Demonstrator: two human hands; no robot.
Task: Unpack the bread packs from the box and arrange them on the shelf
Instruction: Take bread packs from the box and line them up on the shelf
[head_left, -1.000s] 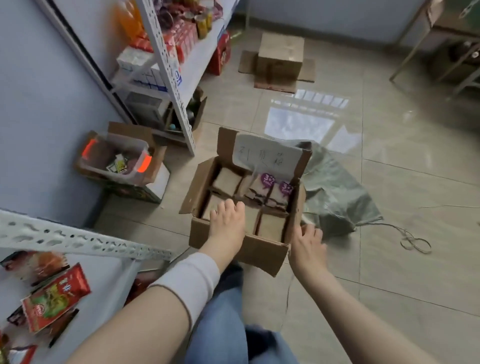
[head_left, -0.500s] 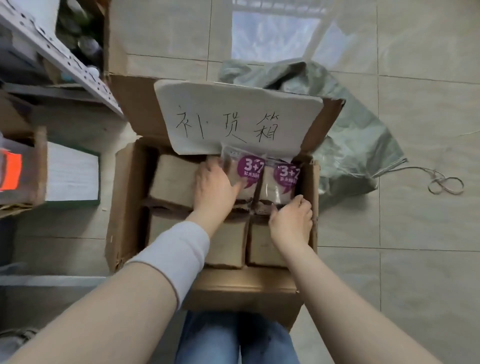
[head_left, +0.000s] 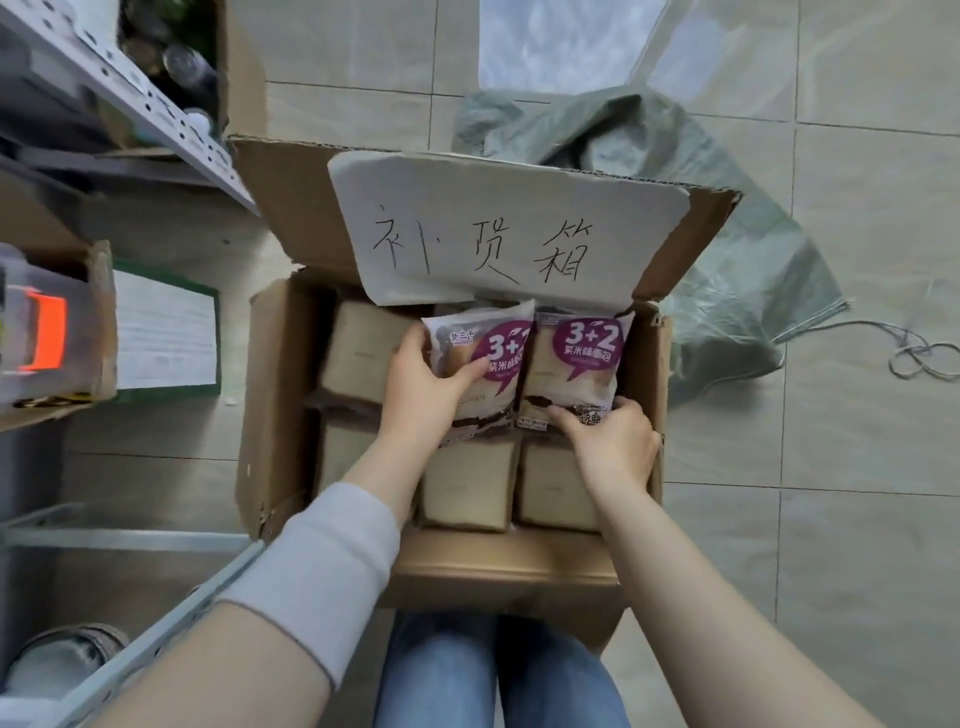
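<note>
An open cardboard box (head_left: 270, 395) stands on the floor in front of my knees, its far flap bearing a white handwritten label. Several bread packs lie flat inside it. Two packs with purple "3+2" labels stand tilted up at the far right of the box. My left hand (head_left: 421, 384) grips the left bread pack (head_left: 493, 353) by its left side and front. My right hand (head_left: 608, 441) holds the lower edge of the right bread pack (head_left: 582, 358). The shelf's white perforated upright (head_left: 130, 88) runs along the upper left.
A grey-green woven sack (head_left: 727, 260) with a cord lies behind and right of the box. Left of the box sits another carton holding a clear bin with an orange latch (head_left: 47, 338). A shelf rail (head_left: 130, 540) crosses the lower left.
My head has dropped closer over the box. Both hands have closed on the two labelled packs and lifted them more upright.
</note>
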